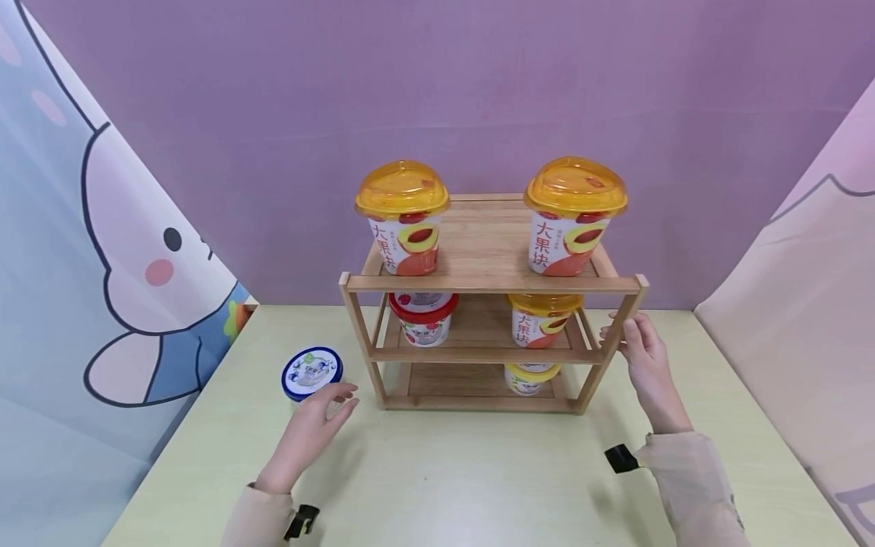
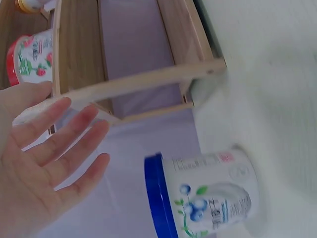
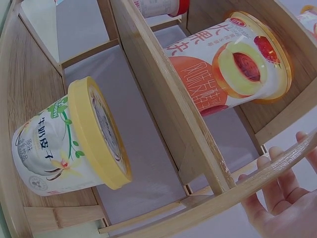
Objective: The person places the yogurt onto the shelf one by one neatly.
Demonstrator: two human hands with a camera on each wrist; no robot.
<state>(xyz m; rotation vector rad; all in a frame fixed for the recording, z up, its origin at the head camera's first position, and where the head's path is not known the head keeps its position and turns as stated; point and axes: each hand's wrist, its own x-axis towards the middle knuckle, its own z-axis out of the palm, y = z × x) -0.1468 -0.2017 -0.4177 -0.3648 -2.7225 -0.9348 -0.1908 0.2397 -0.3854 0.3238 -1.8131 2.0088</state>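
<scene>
A three-tier wooden shelf (image 1: pixel 492 284) stands on the table. My right hand (image 1: pixel 645 365) is at its right front post, fingers (image 3: pixel 280 191) reaching round behind the wood and thumb on the near side. My left hand (image 1: pixel 311 433) has loosely spread fingers and holds nothing; it is off the shelf's left side, near a tub with a blue lid (image 1: pixel 312 372) on the table. In the left wrist view, that blue-lidded tub (image 2: pixel 208 198) stands beyond the fingertips. Two yogurt cups with orange dome lids, left (image 1: pixel 409 220) and right (image 1: pixel 574 220), stand on the top tier.
The middle tier bears a red-lidded tub (image 1: pixel 424 323) at left and another orange-lidded cup (image 1: pixel 540 323) at right. A yellow-lidded tub (image 3: pixel 69 141) sits on the bottom tier at right. A purple backdrop (image 1: pixel 478 91) rises behind the table (image 1: pixel 478 479).
</scene>
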